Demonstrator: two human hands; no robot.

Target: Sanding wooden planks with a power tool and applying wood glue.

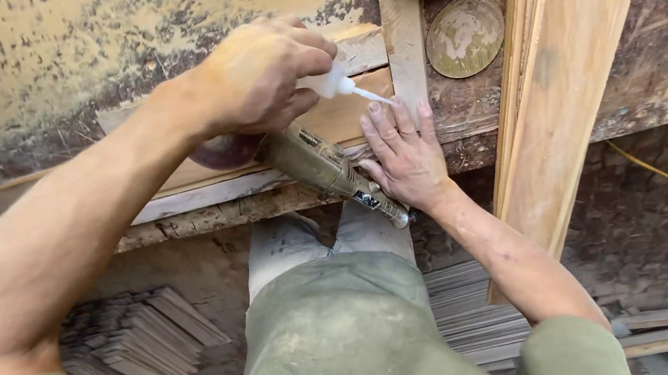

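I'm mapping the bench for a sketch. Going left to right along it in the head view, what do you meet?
Left hand → glue bottle → right hand → round disc → leaning plank

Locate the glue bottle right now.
Head view, upper centre: the glue bottle is in the left hand, nozzle pointing right at the wood strip, just above the right hand.

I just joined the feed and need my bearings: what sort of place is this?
Most likely a rough woodworking shop. A worn, stained workbench carries small wood pieces and a dusty power sander. Stacks of thin wood slats lie on the floor, and a long plank leans against the bench.
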